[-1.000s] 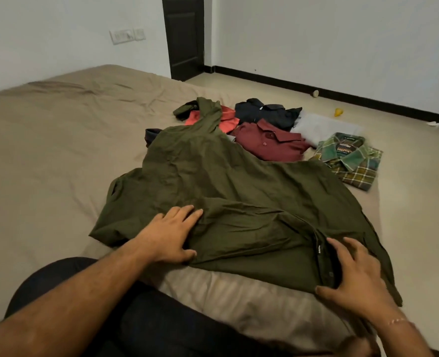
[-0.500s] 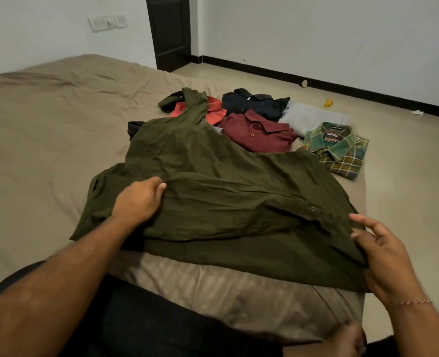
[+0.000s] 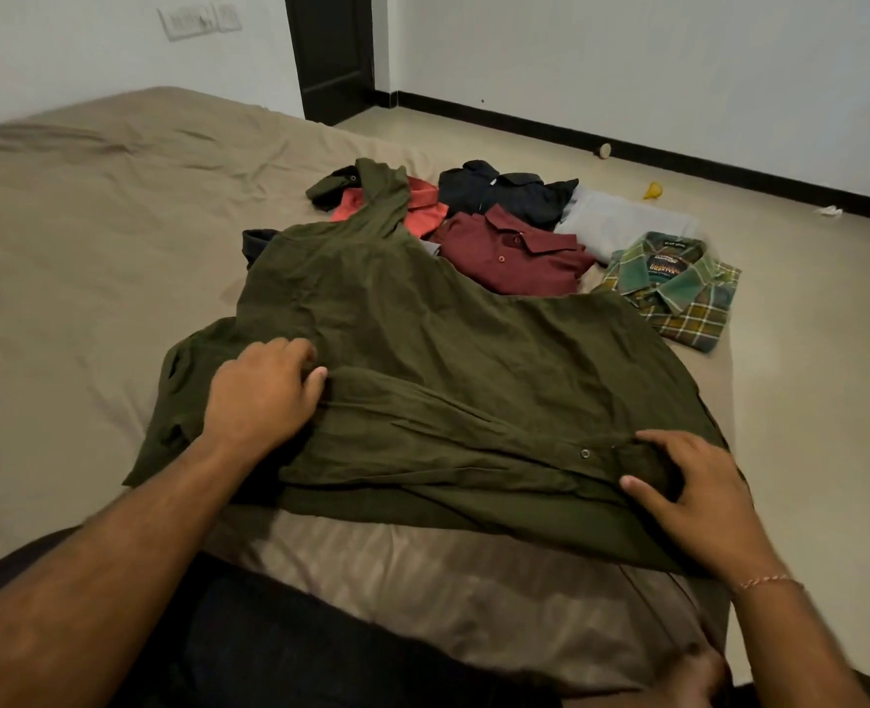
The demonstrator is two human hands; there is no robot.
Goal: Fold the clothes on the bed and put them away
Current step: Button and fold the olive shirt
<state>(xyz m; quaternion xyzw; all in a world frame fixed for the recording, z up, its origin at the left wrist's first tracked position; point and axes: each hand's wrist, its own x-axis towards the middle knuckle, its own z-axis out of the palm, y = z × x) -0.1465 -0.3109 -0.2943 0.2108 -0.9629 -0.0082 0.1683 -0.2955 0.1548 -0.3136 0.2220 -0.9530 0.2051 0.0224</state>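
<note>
An olive green shirt [image 3: 422, 339] lies spread on the beige bed [image 3: 80, 237] in front of me, one sleeve reaching toward the far pile. My left hand [image 3: 259, 396] grips a fold of the shirt's left side with curled fingers. My right hand [image 3: 698, 498] rests on the button placket at the shirt's right edge, fingers bent over the cloth, thumb pressing on it. Beyond lie a folded maroon shirt [image 3: 514, 258], an orange shirt [image 3: 417, 206], a dark navy shirt [image 3: 504, 189], a grey garment [image 3: 622, 222] and a folded green plaid shirt [image 3: 678, 288].
The bed's right edge runs close to the plaid shirt, with tiled floor [image 3: 806, 350] beyond. A dark door [image 3: 331, 53] stands at the back. Small bits of litter [image 3: 652, 190] lie on the floor near the black skirting. My dark-trousered legs [image 3: 269, 646] are at the bottom.
My left hand went from flat on the shirt to gripping a fold. My right hand shifted from the shirt's right edge onto the placket.
</note>
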